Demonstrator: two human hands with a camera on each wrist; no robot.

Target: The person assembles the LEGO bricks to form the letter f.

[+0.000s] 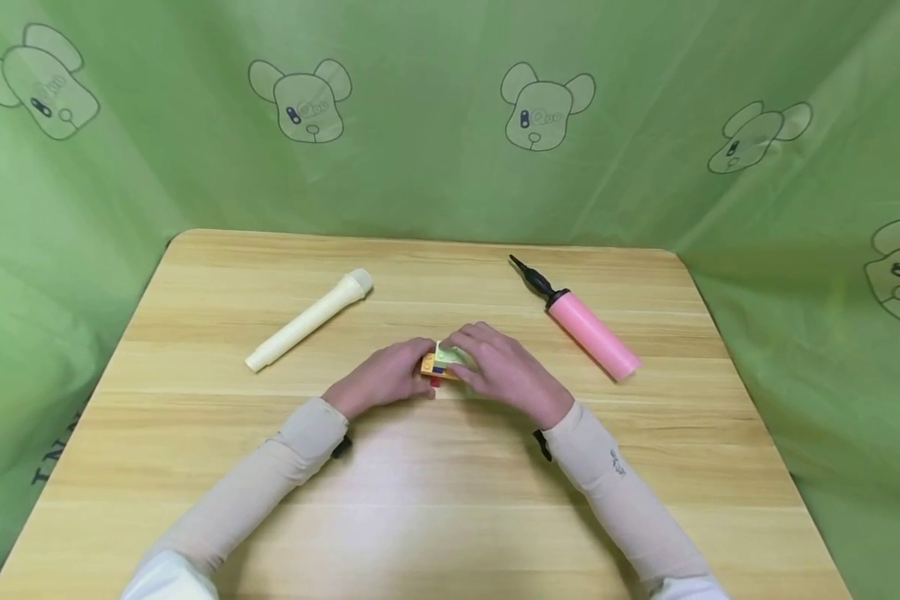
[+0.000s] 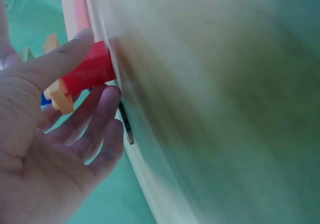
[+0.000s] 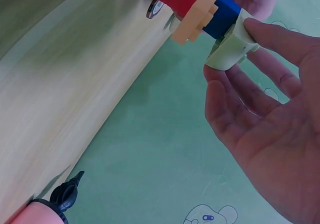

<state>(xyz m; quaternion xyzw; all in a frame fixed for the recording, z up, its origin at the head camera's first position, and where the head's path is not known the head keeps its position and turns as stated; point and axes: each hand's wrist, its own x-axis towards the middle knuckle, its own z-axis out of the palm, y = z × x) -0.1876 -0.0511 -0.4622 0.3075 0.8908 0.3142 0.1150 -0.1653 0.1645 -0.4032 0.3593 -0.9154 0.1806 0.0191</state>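
Observation:
A small stack of toy building blocks stands at the middle of the table, between both hands. Lowest is a red block [image 2: 92, 69]; above it come an orange piece [image 3: 197, 16], a blue block [image 3: 224, 16] and a pale green block [image 3: 232, 46] with a curved side. My left hand [image 1: 386, 377] holds the red block low down, thumb on one side and fingers on the other. From the right, my right hand [image 1: 510, 371] pinches the pale green block between thumb and fingers. In the head view the hands cover much of the stack.
A cream microphone-shaped stick [image 1: 311, 321] lies on the wooden table [image 1: 390, 517] at the back left. Toward the back right lies a pink hand pump [image 1: 592, 335] with a black nozzle. Green curtains [image 1: 420, 183] with bear drawings hang behind and along both sides.

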